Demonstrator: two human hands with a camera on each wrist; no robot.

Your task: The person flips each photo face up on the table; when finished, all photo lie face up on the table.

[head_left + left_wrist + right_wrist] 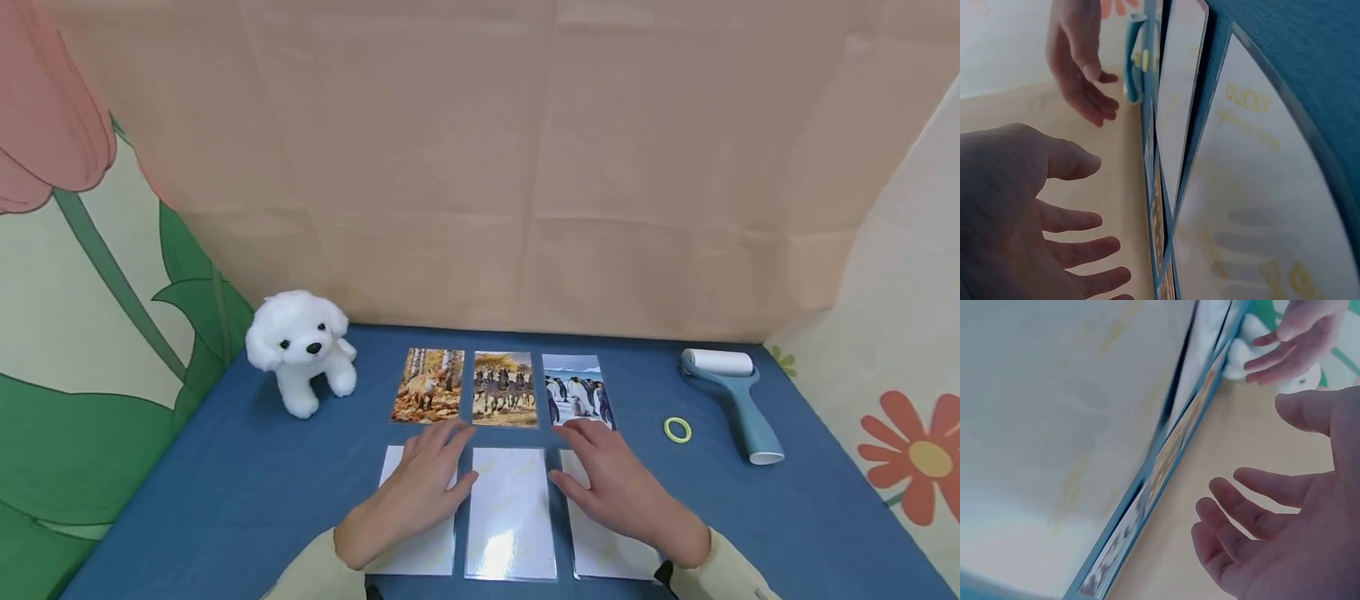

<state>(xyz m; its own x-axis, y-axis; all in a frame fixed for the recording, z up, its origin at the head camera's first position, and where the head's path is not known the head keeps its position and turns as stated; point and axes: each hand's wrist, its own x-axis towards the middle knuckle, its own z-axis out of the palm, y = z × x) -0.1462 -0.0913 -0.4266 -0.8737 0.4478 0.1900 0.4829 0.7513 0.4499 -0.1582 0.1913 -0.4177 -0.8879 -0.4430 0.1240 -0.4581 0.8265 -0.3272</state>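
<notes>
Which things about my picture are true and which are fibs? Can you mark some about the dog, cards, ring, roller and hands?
1. The white toy dog is left of the zebra picture. True.
2. The zebra picture is right of the penguin picture. False: it is left of it.
3. The ring is between the penguin picture and the roller. True.
4. The left hand squeezes the toy dog. False: it holds nothing.
5. The right hand holds nothing. True.
</notes>
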